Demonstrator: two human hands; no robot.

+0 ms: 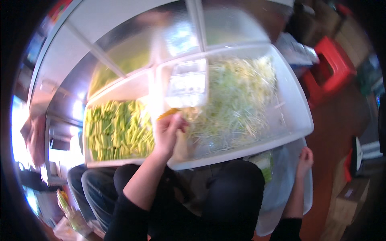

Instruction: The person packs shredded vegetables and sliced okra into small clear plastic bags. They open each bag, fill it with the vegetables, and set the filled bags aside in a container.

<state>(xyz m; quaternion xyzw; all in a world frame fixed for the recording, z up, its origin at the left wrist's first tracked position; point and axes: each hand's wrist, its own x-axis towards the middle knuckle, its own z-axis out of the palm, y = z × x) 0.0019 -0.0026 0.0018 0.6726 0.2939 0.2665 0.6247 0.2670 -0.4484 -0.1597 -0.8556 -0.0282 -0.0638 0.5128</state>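
Note:
My left hand (169,129) is over the near wall between two white plastic tubs, its fingers closed on a small orange-yellow object (169,113) that I cannot name for certain. Rows of cut green-yellow vegetable stalks (117,131) fill the left tub. In the right tub (294,120) lies a loose heap of pale green, thin shreds or sprouts (238,96), blurred. A clear plastic box (188,81) is at that tub's upper left corner. My right hand (306,159) is off to the right, above the edge of a lower translucent tub (283,192); its fingers are curled and nothing shows in them.
Shiny metal panels (129,39) stand behind the tubs. A red plastic stool (337,66) is at the upper right, with a cardboard box (352,195) lower down. A packet with green contents (267,168) lies in the lower tub. At lower left, another person's gloved hand (74,217) holds green stalks.

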